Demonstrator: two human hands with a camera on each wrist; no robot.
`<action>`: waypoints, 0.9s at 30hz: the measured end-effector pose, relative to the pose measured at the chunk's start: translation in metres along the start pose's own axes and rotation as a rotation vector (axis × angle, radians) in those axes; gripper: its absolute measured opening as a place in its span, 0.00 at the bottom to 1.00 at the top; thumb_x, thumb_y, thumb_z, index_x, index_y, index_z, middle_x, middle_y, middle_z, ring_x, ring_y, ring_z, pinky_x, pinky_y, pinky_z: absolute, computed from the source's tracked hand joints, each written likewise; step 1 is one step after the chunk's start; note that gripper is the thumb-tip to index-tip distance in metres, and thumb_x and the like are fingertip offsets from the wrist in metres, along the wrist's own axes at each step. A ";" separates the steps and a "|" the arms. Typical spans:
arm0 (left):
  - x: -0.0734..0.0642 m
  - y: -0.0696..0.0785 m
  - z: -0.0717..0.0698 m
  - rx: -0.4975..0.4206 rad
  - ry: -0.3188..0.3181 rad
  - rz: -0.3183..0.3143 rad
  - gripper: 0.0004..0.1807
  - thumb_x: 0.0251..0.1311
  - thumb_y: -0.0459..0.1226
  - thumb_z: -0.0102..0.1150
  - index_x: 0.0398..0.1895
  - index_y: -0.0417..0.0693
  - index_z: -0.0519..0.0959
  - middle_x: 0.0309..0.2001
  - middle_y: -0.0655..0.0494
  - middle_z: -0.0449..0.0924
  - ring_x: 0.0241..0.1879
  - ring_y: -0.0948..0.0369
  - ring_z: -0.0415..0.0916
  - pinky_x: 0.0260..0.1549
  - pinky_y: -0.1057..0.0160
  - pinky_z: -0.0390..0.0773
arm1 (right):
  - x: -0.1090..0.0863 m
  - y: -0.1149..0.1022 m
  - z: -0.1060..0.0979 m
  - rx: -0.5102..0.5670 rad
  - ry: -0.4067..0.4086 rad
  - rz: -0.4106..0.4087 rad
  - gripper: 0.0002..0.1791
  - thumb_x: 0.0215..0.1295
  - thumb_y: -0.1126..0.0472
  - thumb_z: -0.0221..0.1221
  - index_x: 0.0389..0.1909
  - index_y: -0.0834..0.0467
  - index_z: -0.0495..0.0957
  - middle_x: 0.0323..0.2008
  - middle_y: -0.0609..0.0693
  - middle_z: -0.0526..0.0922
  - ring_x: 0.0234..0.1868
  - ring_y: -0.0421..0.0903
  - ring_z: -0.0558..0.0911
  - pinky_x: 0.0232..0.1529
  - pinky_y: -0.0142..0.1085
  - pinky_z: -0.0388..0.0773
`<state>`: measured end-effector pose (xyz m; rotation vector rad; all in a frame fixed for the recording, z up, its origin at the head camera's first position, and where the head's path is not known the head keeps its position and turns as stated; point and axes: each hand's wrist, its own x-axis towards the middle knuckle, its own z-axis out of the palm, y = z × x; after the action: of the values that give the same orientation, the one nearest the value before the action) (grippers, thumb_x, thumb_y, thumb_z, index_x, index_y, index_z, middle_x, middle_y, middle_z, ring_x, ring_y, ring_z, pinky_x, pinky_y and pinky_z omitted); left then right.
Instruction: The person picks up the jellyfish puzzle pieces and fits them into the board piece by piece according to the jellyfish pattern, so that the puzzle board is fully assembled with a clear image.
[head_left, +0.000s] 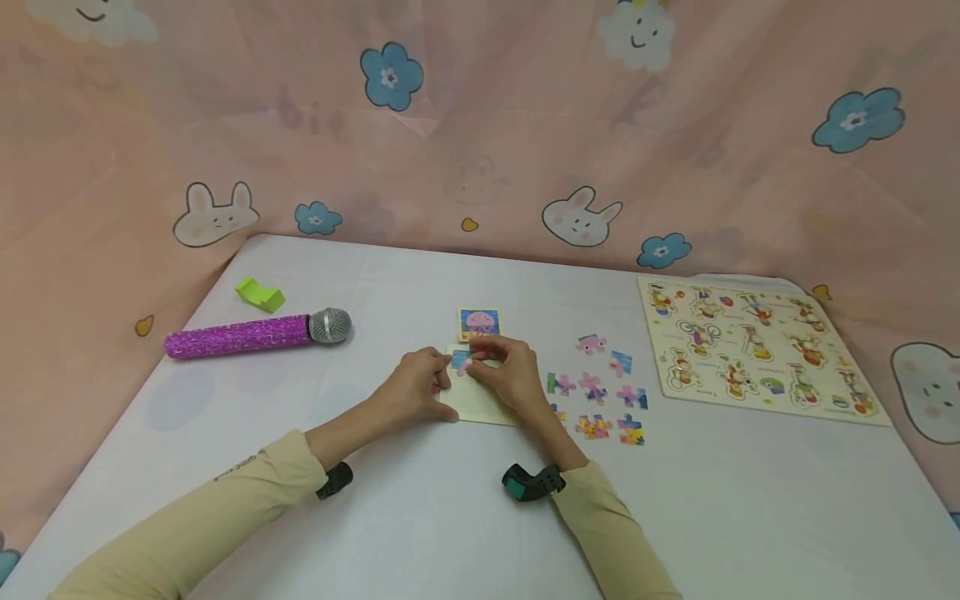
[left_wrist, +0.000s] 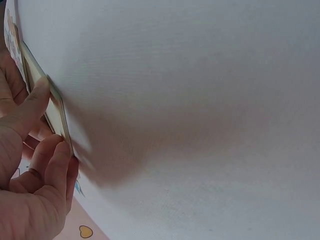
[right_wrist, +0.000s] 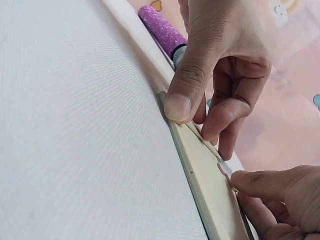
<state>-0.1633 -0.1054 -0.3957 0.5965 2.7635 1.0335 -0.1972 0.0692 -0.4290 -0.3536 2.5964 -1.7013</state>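
- Hands: left hand (head_left: 420, 383) holds the tray's left side, thumb on its rim near the lower corner, fingers along the edge; right hand (head_left: 513, 375) reaches over the tray, thumb and fingertips close together, pinching one piece.
- Two beige sleeves (head_left: 615, 533) and two black wristbands (head_left: 534, 483), one pair per arm.
- Puzzle tray (head_left: 480, 404): mid-table, between the hands; flat, pale cream, with a thin raised rim. Looks like wood.
- Pinched puzzle piece (head_left: 458, 360): blue with some pink, at the tray's upper left corner. Whether fully seated: cannot tell.
- Loose pieces (head_left: 592, 388): eight visible, right of the tray, laid out apart; knobbed jigsaw outlines in pink, blue and yellow, one partly behind the right wrist.
- One picture card (head_left: 480, 318) just beyond the tray: square, yellow border, pink figure on blue.
- One microphone (head_left: 247, 335), left: purple glittery handle, rounded silver mesh head.
- One puzzle board (head_left: 772, 358), far right: cream, rectangular, rows of small colored figures.
- One green block (head_left: 260, 297) beyond the microphone, with a curved notch.
- Table (head_left: 420, 533): smooth white covering.
- Backdrop (head_left: 465, 133): creased pink cloth printed with rabbits, clouds and blue flowers.
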 end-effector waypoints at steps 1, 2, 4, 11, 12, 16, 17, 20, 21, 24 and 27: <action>0.000 0.000 0.000 0.004 0.000 0.005 0.18 0.32 0.34 0.81 0.22 0.38 0.79 0.50 0.36 0.78 0.50 0.46 0.76 0.45 0.57 0.76 | 0.000 0.000 -0.001 0.005 -0.007 0.002 0.19 0.53 0.70 0.68 0.48 0.65 0.81 0.42 0.56 0.85 0.41 0.49 0.83 0.49 0.42 0.76; 0.000 0.000 0.000 0.005 -0.001 0.008 0.18 0.32 0.34 0.81 0.22 0.38 0.79 0.50 0.37 0.78 0.50 0.46 0.76 0.45 0.57 0.76 | 0.001 0.000 -0.002 0.016 -0.016 0.007 0.19 0.53 0.70 0.68 0.48 0.65 0.81 0.43 0.56 0.85 0.41 0.49 0.83 0.50 0.42 0.76; 0.001 0.000 0.000 0.008 -0.005 0.007 0.17 0.32 0.34 0.81 0.22 0.39 0.79 0.49 0.37 0.78 0.49 0.47 0.76 0.43 0.59 0.76 | 0.002 0.000 -0.005 0.037 -0.035 0.017 0.19 0.54 0.71 0.67 0.49 0.65 0.80 0.43 0.57 0.85 0.42 0.49 0.83 0.51 0.41 0.76; 0.003 0.002 0.000 0.025 -0.015 -0.011 0.19 0.32 0.34 0.81 0.25 0.38 0.79 0.44 0.42 0.79 0.44 0.53 0.74 0.46 0.57 0.73 | 0.006 -0.002 -0.033 0.097 -0.079 0.057 0.20 0.57 0.72 0.64 0.52 0.67 0.77 0.48 0.62 0.82 0.48 0.54 0.81 0.49 0.34 0.76; 0.003 0.002 0.000 0.028 -0.014 -0.007 0.21 0.32 0.33 0.81 0.29 0.35 0.80 0.41 0.44 0.79 0.43 0.54 0.74 0.46 0.57 0.73 | 0.007 -0.001 -0.038 0.095 -0.081 0.056 0.20 0.58 0.72 0.64 0.53 0.67 0.77 0.50 0.62 0.81 0.49 0.54 0.81 0.49 0.33 0.77; 0.003 0.004 -0.001 0.029 -0.018 -0.013 0.26 0.32 0.33 0.81 0.36 0.30 0.79 0.35 0.49 0.78 0.36 0.57 0.70 0.40 0.60 0.72 | 0.008 0.004 -0.057 0.106 -0.088 0.060 0.21 0.60 0.71 0.62 0.55 0.68 0.75 0.53 0.63 0.79 0.52 0.56 0.79 0.46 0.29 0.76; 0.003 0.004 -0.001 0.032 -0.019 -0.018 0.25 0.32 0.33 0.81 0.35 0.31 0.80 0.36 0.48 0.78 0.36 0.57 0.70 0.41 0.60 0.72 | 0.007 0.005 -0.061 0.108 -0.092 0.067 0.21 0.61 0.70 0.62 0.56 0.67 0.74 0.53 0.63 0.78 0.52 0.56 0.79 0.46 0.29 0.77; 0.002 0.005 -0.001 0.045 -0.017 -0.023 0.19 0.32 0.33 0.81 0.24 0.38 0.78 0.44 0.43 0.79 0.41 0.55 0.71 0.45 0.58 0.72 | 0.007 0.009 -0.074 0.096 -0.095 0.103 0.22 0.61 0.69 0.62 0.57 0.65 0.74 0.54 0.62 0.78 0.54 0.55 0.78 0.47 0.29 0.76; 0.002 0.005 -0.001 0.047 -0.016 -0.024 0.19 0.32 0.33 0.81 0.21 0.39 0.77 0.47 0.41 0.79 0.43 0.54 0.72 0.46 0.57 0.72 | 0.006 0.011 -0.077 0.086 -0.096 0.118 0.22 0.62 0.69 0.62 0.58 0.64 0.74 0.55 0.61 0.78 0.55 0.54 0.78 0.47 0.30 0.76; 0.002 0.005 0.000 0.036 -0.014 -0.031 0.18 0.32 0.33 0.81 0.19 0.40 0.76 0.51 0.38 0.78 0.48 0.51 0.73 0.48 0.56 0.72 | 0.005 0.015 -0.089 0.042 -0.089 0.149 0.23 0.63 0.66 0.62 0.59 0.61 0.73 0.55 0.58 0.78 0.55 0.52 0.78 0.48 0.29 0.76; 0.001 0.005 0.000 0.027 -0.015 -0.040 0.18 0.32 0.32 0.81 0.19 0.40 0.75 0.52 0.38 0.77 0.51 0.50 0.73 0.48 0.56 0.72 | 0.004 0.021 -0.101 0.036 -0.085 0.141 0.23 0.63 0.66 0.62 0.59 0.61 0.73 0.55 0.59 0.78 0.55 0.52 0.78 0.48 0.28 0.75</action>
<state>-0.1630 -0.1017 -0.3925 0.5473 2.7682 0.9808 -0.2190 0.1678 -0.4062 -0.2306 2.4640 -1.6476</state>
